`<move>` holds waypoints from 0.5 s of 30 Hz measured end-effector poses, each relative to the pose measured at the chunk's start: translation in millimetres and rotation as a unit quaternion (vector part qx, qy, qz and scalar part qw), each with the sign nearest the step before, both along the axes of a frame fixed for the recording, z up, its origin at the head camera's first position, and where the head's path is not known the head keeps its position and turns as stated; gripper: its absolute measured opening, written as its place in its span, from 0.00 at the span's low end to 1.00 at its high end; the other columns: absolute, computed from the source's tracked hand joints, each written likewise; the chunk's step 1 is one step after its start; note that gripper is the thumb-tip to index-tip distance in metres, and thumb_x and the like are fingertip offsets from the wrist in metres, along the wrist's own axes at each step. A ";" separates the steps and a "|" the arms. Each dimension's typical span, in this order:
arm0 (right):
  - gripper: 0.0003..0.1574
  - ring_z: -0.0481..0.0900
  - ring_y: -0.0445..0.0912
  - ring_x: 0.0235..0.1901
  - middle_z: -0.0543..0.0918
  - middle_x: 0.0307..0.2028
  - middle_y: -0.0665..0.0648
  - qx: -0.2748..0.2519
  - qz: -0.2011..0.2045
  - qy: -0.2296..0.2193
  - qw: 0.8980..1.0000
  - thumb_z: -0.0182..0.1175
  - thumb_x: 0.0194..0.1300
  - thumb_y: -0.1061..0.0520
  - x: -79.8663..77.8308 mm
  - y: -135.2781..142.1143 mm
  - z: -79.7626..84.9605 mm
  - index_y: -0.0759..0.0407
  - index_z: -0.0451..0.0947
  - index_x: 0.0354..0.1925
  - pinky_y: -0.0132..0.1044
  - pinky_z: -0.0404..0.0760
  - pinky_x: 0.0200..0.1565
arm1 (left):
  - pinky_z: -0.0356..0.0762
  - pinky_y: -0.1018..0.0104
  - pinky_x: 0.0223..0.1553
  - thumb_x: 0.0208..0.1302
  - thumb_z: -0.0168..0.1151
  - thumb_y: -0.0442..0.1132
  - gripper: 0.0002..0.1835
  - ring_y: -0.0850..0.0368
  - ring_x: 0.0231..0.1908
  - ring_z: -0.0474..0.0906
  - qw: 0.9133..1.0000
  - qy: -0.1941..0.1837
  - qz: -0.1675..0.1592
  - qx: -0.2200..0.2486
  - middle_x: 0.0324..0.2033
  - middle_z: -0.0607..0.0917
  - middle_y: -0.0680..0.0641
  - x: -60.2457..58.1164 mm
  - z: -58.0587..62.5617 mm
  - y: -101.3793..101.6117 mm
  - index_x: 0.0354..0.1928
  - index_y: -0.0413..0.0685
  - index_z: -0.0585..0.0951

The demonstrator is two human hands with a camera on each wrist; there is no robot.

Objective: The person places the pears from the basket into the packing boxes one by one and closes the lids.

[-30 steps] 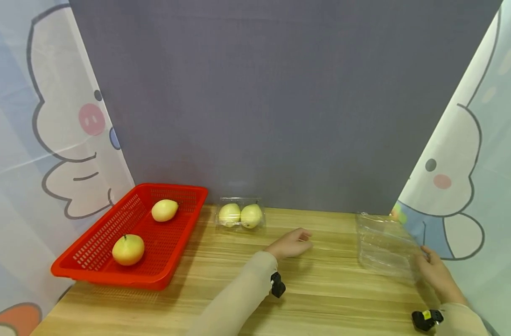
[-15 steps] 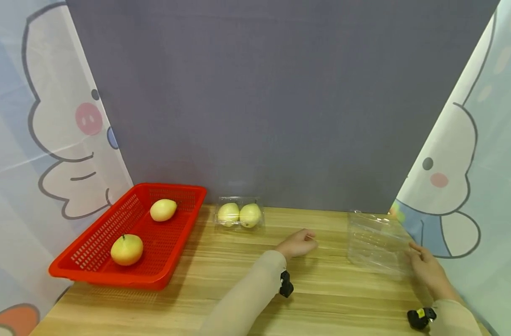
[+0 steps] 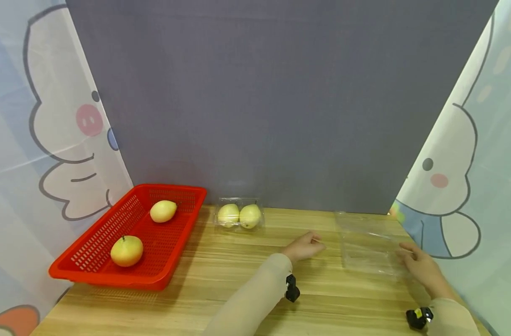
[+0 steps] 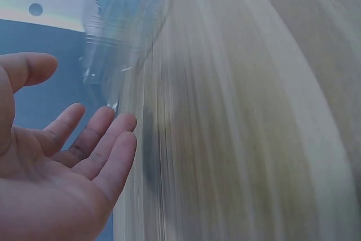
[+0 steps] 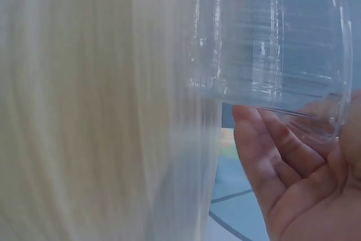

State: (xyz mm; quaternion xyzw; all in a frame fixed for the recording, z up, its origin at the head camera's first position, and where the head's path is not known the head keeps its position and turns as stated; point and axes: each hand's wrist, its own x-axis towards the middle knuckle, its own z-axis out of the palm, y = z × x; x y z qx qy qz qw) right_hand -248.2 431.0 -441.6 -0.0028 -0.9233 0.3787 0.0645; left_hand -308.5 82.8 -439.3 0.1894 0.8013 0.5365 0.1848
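On the right, a clear plastic fruit box (image 3: 366, 249) has its near right edge pinched by my right hand (image 3: 423, 268). In the right wrist view, fingers (image 5: 254, 150) and thumb come from both sides of the rim of this see-through box (image 5: 271, 43). To the left of it, my left hand (image 3: 304, 247) hovers over the table with nothing in it. Its fingers are loosely bent and spread from the thumb in the left wrist view, and the box (image 4: 113, 32) shows beyond the fingertips.
At the back stands a second clear box (image 3: 240, 227) with two pears (image 3: 250, 216) in it. A red basket (image 3: 184, 247) on the left carries two more yellow pears (image 3: 127, 250). Behind the wooden table (image 3: 322, 298) hangs a grey cloth (image 3: 255, 116); printed curtains flank both sides.
My right hand has brought the clear box leftward over the table. My left hand has shifted a little right, toward the box. Basket and pears stay where they were.
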 end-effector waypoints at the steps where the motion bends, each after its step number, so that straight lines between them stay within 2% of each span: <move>1: 0.29 0.82 0.34 0.35 0.74 0.55 0.82 -0.015 0.004 0.000 1.000 0.39 0.79 0.62 -0.4 -0.8 -1.5 0.82 0.54 0.68 0.28 0.80 0.36 | 0.76 0.54 0.51 0.71 0.58 0.51 0.28 0.56 0.49 0.78 1.000 -0.003 -0.002 0.002 0.53 0.78 0.52 1.1 0.4 0.6 0.69 0.49 0.71; 5: 0.29 0.82 0.37 0.34 0.76 0.51 0.83 -0.052 0.022 -0.007 0.998 0.43 0.77 0.66 -1.4 -6.1 -6.4 0.86 0.51 0.67 0.32 0.83 0.36 | 0.77 0.52 0.52 0.73 0.57 0.53 0.29 0.55 0.49 0.79 1.000 -0.009 -0.006 0.008 0.54 0.78 0.51 6.8 3.2 3.7 0.70 0.49 0.70; 8: 0.31 0.80 0.38 0.32 0.81 0.45 0.76 -0.034 0.018 -0.011 0.999 0.48 0.76 0.64 -0.6 -11.6 -8.4 0.85 0.54 0.67 0.34 0.82 0.33 | 0.76 0.51 0.54 0.74 0.55 0.56 0.31 0.52 0.51 0.80 0.999 -0.024 -0.004 0.023 0.53 0.80 0.51 10.2 4.8 8.2 0.72 0.51 0.67; 11: 0.31 0.78 0.39 0.32 0.83 0.40 0.67 -0.023 0.016 -0.013 1.000 0.48 0.77 0.60 -0.1 -17.7 -7.0 0.81 0.58 0.68 0.34 0.80 0.32 | 0.75 0.49 0.56 0.73 0.53 0.60 0.33 0.50 0.53 0.80 0.999 -0.029 -0.001 0.037 0.52 0.81 0.50 11.3 7.4 12.5 0.73 0.53 0.65; 12: 0.31 0.78 0.41 0.34 0.83 0.41 0.68 -0.019 0.019 -0.014 1.000 0.47 0.78 0.59 -0.4 -19.6 -5.5 0.81 0.59 0.68 0.34 0.79 0.33 | 0.75 0.49 0.57 0.74 0.53 0.60 0.33 0.50 0.53 0.80 0.999 -0.030 -0.001 0.038 0.53 0.81 0.49 11.7 8.3 13.2 0.74 0.54 0.64; 13: 0.31 0.80 0.46 0.38 0.82 0.43 0.71 -0.021 0.026 -0.016 0.999 0.45 0.79 0.58 -0.8 -20.7 -4.5 0.81 0.59 0.68 0.37 0.81 0.37 | 0.75 0.49 0.57 0.73 0.53 0.61 0.33 0.51 0.53 0.80 0.999 -0.027 -0.001 0.035 0.54 0.81 0.50 12.3 9.5 13.4 0.74 0.55 0.64; 15: 0.30 0.81 0.54 0.44 0.79 0.48 0.78 -0.018 0.040 -0.012 0.999 0.43 0.80 0.58 -1.7 -21.9 -3.3 0.82 0.61 0.66 0.38 0.81 0.40 | 0.75 0.49 0.57 0.74 0.51 0.60 0.32 0.52 0.53 0.80 0.999 -0.019 -0.006 0.029 0.54 0.81 0.49 13.0 11.2 13.1 0.73 0.56 0.65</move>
